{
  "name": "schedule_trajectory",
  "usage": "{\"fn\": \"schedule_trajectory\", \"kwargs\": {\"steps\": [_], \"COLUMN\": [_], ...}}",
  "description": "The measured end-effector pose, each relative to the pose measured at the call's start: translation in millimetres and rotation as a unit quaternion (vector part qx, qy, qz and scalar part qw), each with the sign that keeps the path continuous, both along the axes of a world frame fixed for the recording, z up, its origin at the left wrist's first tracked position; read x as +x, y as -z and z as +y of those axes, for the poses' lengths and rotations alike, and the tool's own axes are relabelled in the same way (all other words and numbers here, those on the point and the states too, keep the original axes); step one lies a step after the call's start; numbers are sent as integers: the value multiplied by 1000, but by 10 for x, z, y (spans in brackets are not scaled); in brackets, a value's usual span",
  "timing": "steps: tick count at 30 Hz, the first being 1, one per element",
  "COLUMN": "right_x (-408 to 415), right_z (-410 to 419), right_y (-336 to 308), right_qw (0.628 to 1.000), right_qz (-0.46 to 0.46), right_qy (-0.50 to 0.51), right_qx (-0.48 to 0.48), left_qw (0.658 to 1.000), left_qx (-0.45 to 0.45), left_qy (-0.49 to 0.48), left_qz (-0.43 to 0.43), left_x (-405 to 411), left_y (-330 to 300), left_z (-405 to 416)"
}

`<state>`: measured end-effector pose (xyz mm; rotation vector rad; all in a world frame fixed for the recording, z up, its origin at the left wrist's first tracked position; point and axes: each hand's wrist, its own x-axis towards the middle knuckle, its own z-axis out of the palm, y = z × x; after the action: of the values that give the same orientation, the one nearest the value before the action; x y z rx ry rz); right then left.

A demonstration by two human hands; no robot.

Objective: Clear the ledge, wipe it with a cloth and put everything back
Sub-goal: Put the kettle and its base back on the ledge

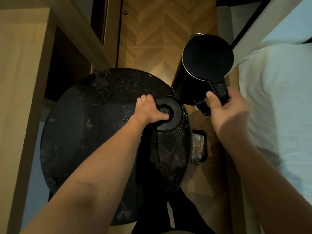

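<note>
Over the round dark marble counter (76,125), head view: the left hand (148,110) grips the black kettle base (170,114), which sits near the counter's right edge, cord trailing. The right hand (224,112) holds the black kettle (206,65) by its handle, aloft above the wooden floor (152,39), beside the bed (278,98).

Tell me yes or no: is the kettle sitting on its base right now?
No, the right hand holds the kettle by its handle off to the side, while the left hand grips the base on the round table.
</note>
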<state>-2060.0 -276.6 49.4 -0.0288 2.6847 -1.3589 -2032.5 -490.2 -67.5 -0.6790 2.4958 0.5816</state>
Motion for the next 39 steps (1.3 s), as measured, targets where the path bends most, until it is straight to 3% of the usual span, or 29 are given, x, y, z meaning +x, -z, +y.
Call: {"fn": "schedule_trajectory", "kwargs": {"steps": [5, 9, 15, 20, 25, 31, 39], "right_x": [89, 237, 431, 634, 1061, 1861, 3392], "right_z": [-112, -256, -581, -881, -1129, -1417, -1427], "right_y": [-96, -192, -314, -367, -442, -540, -656], "right_qw": [999, 999, 995, 975, 939, 876, 750], "right_qz": [-19, -20, 2, 25, 21, 9, 13], "right_qy": [-3, -22, -99, -218, -344, -481, -661], "right_qx": [25, 11, 23, 16, 1, -15, -14], "left_qw": [987, 971, 970, 930, 863, 752, 577], "left_qx": [128, 158, 68, -14, -71, -93, -131], "left_qy": [-96, -176, -230, -359, -493, -645, -798], "left_qz": [15, 28, 50, 79, 89, 99, 111], "left_x": [175, 503, 1026, 1612, 2414, 3561, 5229], "left_y": [-130, -305, -687, -990, -1170, -1305, -1345], "left_z": [-123, -278, -466, -546, -407, -79, 844]}}
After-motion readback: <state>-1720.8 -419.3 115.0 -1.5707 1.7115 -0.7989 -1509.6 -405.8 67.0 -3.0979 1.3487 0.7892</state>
